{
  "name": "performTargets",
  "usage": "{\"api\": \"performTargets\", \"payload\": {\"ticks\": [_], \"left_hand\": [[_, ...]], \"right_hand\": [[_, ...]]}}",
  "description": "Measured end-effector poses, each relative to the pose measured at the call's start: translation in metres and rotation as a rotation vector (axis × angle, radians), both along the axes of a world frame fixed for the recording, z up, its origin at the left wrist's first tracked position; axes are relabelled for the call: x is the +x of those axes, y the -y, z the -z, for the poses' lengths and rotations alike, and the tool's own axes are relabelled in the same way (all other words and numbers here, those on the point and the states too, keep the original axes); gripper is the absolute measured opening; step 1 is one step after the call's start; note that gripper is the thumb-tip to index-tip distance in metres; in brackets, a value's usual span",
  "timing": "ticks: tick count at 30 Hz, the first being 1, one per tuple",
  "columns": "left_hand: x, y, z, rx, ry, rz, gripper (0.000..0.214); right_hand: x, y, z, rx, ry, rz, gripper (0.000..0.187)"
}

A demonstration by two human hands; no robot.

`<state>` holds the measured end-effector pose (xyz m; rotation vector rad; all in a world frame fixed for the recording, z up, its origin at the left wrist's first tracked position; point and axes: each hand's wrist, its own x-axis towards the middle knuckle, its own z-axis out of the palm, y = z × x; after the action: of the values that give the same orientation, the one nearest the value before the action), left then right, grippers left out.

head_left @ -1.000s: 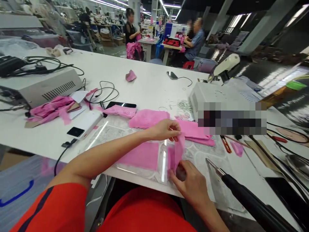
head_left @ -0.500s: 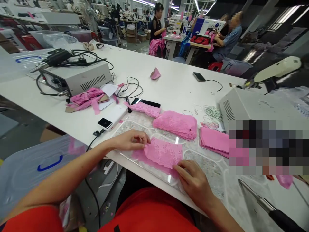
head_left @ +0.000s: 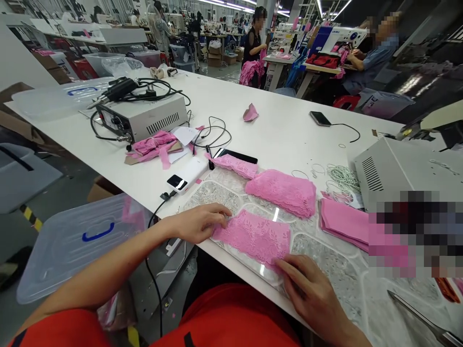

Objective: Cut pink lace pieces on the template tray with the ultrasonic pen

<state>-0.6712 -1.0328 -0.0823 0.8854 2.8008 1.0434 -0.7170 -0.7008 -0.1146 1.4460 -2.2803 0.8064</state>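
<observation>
A piece of pink lace fabric lies flat on the clear patterned mat in front of me. My left hand holds its left end, fingers bent and pinched together at the edge. At the lower right corner, the thumb and forefinger of my right hand pinch the lace. Just behind it sits a thick stack of pink lace pieces, with a smaller lace strip beside it. A folded stack of plain pink fabric lies to the right.
A grey box machine with a cabled handpiece stands at the left, another grey box at the right. A power bank, a phone and a metal-tipped tool lie on the table. A lidded bin is below left.
The raised left part of the lace has been lowered and now lies flat, covering the plain pink fabric that showed beneath it. My view has shifted left.
</observation>
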Motion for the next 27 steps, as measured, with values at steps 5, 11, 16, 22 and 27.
{"api": "performTargets", "payload": {"ticks": [5,11,16,22,27], "left_hand": [[0.01,0.002,0.0,-0.041,-0.071,-0.012,0.018],[0.012,0.005,0.016,-0.099,-0.193,-0.046,0.021],[0.006,0.003,0.008,0.008,-0.121,-0.079,0.029],[-0.053,0.022,-0.042,0.028,-0.044,-0.203,0.016],[-0.141,0.062,-0.084,-0.045,-0.138,-0.408,0.015]], "right_hand": [[-0.001,-0.002,-0.005,-0.016,0.006,-0.003,0.026],[-0.011,0.003,0.001,-0.083,-0.079,-0.07,0.021],[-0.015,0.006,-0.003,-0.104,0.079,-0.046,0.017],[-0.054,0.031,-0.059,-0.088,0.457,0.112,0.026],[-0.138,0.086,-0.109,-0.149,0.459,0.246,0.029]]}}
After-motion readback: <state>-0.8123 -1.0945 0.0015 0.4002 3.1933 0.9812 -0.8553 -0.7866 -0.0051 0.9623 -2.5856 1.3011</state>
